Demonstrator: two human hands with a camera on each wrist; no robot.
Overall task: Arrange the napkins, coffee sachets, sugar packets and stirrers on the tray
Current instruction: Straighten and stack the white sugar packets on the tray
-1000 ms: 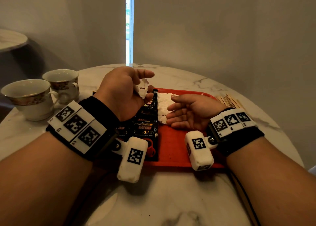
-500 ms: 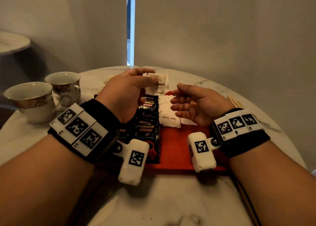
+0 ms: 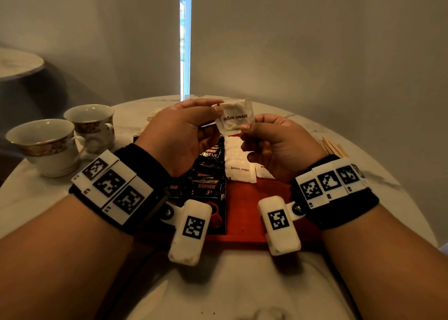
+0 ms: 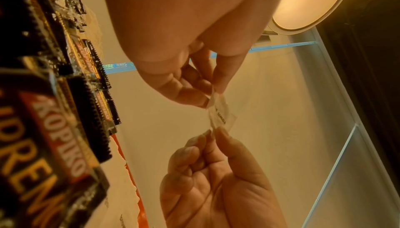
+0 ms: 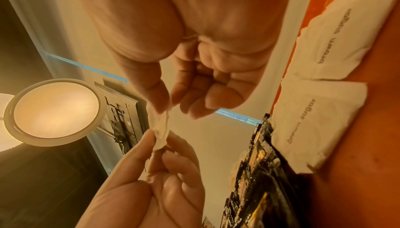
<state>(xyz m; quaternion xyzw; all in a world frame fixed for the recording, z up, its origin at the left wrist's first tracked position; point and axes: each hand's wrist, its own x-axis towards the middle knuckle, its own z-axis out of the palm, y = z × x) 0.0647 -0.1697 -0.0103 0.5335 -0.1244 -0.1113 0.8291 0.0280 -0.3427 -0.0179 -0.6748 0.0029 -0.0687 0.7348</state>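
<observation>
Head view: from above, facing forward and down over both wrists toward the red tray point(image 3: 244, 213). Wrist views: very close, facing upward past fingers toward a ceiling lamp point(image 5: 56, 112). Shared by all: pinched sugar packet point(image 3: 234, 120).

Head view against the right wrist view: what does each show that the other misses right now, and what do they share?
Only the head view shows the two teacups, the wooden stirrers off the tray on the table, and the upside-down "brown sugar" print on the held sugar packet.

Only the right wrist view shows the round ceiling lamp, and the held packet edge-on.

Both show the left hand and right hand pinching that packet, the sugar packets lying on the red tray, and the black coffee sachets.
</observation>
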